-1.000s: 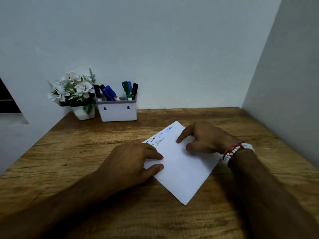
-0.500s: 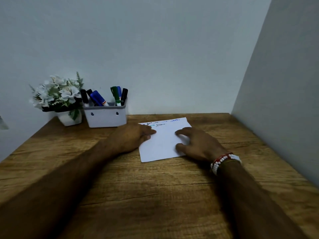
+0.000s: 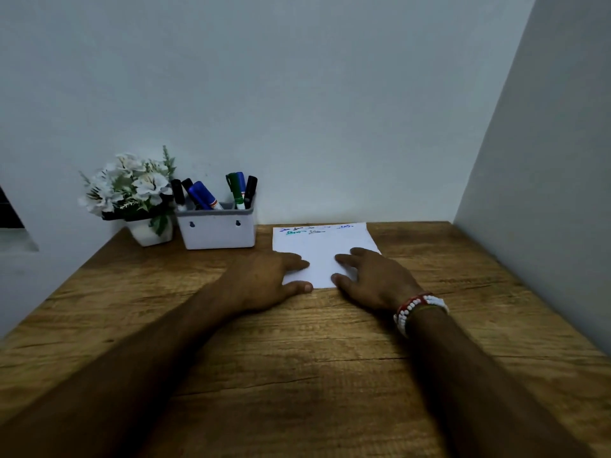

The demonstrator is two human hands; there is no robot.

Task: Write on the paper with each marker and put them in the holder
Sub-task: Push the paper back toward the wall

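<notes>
A white sheet of paper (image 3: 325,249) lies flat against the back wall, with short lines of blue, green and black writing along its far edge. My left hand (image 3: 264,282) rests flat on the paper's near left corner, fingers spread. On the near right part of the sheet lies my right hand (image 3: 373,279), also flat, with a beaded bracelet at the wrist. Neither hand holds anything. The white marker holder (image 3: 216,231) stands left of the paper by the wall, with several markers (image 3: 238,190) in black, blue and green upright inside it.
A white pot of white artificial flowers (image 3: 132,190) stands left of the holder in the back corner. The wooden table (image 3: 314,375) meets a wall at the back and another wall on the right. The table's left edge runs diagonally at the left.
Both hands have slid the paper away from me and turned it from diagonal to square against the back wall. The hands stay flat on its near part.
</notes>
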